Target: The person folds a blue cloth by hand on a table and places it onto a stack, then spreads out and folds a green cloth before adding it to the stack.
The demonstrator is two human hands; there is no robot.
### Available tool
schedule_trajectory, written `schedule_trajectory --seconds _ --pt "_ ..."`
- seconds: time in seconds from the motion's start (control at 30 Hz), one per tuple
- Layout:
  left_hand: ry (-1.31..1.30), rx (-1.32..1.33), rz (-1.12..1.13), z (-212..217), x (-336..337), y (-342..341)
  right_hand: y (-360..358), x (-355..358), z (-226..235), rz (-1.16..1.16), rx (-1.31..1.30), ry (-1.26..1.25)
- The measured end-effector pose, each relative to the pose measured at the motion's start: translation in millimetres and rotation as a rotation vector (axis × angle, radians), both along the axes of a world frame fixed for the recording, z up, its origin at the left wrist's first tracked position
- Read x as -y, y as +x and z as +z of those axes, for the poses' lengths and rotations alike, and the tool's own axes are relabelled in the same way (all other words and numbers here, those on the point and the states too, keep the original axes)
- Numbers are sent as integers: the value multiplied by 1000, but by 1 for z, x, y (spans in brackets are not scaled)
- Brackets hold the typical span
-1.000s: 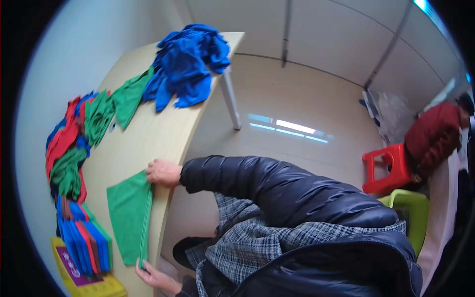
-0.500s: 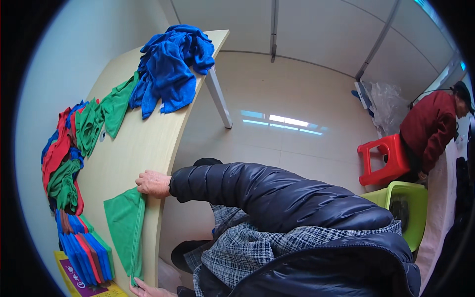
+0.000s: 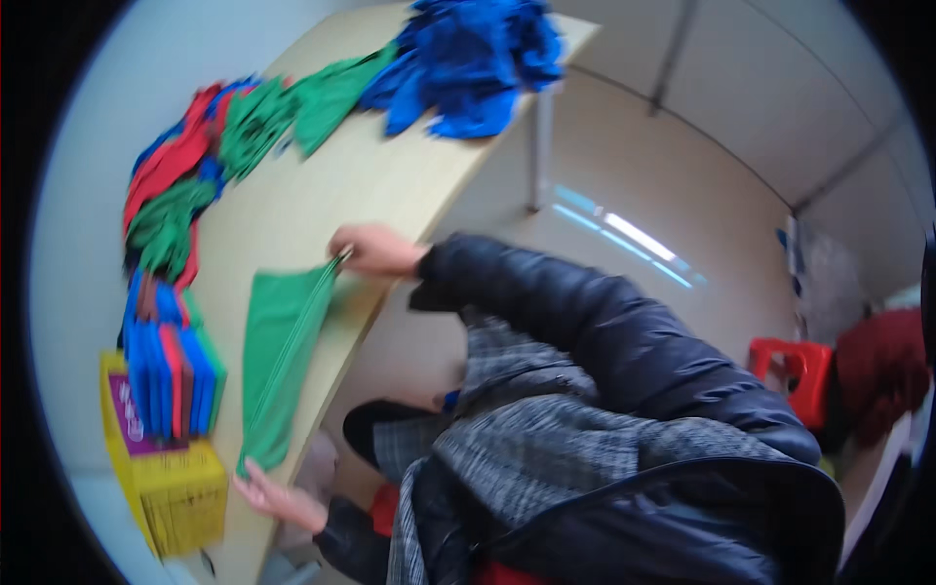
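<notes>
A green cloth (image 3: pixel 278 351), folded so it tapers to a point at its near end, is stretched between my two hands above the light wood table (image 3: pixel 336 190). My right hand (image 3: pixel 378 251) pinches its upper corner near the table's edge. My left hand (image 3: pixel 278 495) grips its narrow lower corner, fingertips closed on the fabric. A hem seam runs along the cloth's length. Some motion blur softens the cloth and hands.
Crumpled blue cloths (image 3: pixel 468 63) lie at the table's far end. Loose red, green and blue cloths (image 3: pixel 175 180) line the wall side. Folded cloths (image 3: pixel 171 375) stand in a row by a yellow box (image 3: pixel 180 492). At right, a person in dark red (image 3: pixel 882 366) is near a red stool (image 3: pixel 795 375).
The view has turned, shifting the table and piles. The green cloth, nearly flat on the table before, now looks lifted and pulled taut, with both hands still on its corners.
</notes>
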State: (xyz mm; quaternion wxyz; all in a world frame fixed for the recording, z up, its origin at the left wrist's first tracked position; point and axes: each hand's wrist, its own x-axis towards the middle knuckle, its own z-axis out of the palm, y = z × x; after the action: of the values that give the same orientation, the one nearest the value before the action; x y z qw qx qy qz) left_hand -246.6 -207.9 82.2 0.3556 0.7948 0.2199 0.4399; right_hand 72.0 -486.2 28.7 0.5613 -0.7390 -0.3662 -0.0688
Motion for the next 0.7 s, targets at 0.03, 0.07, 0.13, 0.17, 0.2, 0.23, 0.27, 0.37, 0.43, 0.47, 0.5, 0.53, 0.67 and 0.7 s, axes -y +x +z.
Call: schedule_trajectory --seconds 0.03,0.07,0.13,0.17,0.2,0.23,0.27,0.37,0.43,0.47,0.5,0.53,0.67,0.7 --pt "14 -20 -7 -4 -10 -4 -1 8 13 125 -260 25" --pt "-82 38 -20 3 3 4 -1 19 24 208 -393 15" --pt "-161 102 -10 12 16 16 -2 35 37 332 -517 113" --pt "-221 147 -36 10 14 14 -4 36 41 386 -542 147" --pt "-287 192 -78 6 11 16 -5 39 41 424 -567 179" --pt "-278 190 -61 2 7 15 -6 39 41 448 -580 204" --pt "-307 196 -105 -1 4 15 -9 40 43 460 -586 207" --pt "-382 203 -163 -10 -2 17 -15 42 45 405 -613 156" --pt "-460 213 -199 -14 -1 20 -17 41 36 394 -637 175" --pt "-458 214 -193 -16 -2 20 -18 40 33 382 -655 192" --pt "-464 214 -213 -20 -4 20 -19 40 30 388 -657 192" --pt "-471 214 -232 -23 -6 19 -20 40 28 386 -664 189" --pt "-498 208 -264 -34 -13 20 -24 43 25 369 -660 120" --pt "-491 199 -264 -36 -14 21 -24 45 25 369 -663 119"
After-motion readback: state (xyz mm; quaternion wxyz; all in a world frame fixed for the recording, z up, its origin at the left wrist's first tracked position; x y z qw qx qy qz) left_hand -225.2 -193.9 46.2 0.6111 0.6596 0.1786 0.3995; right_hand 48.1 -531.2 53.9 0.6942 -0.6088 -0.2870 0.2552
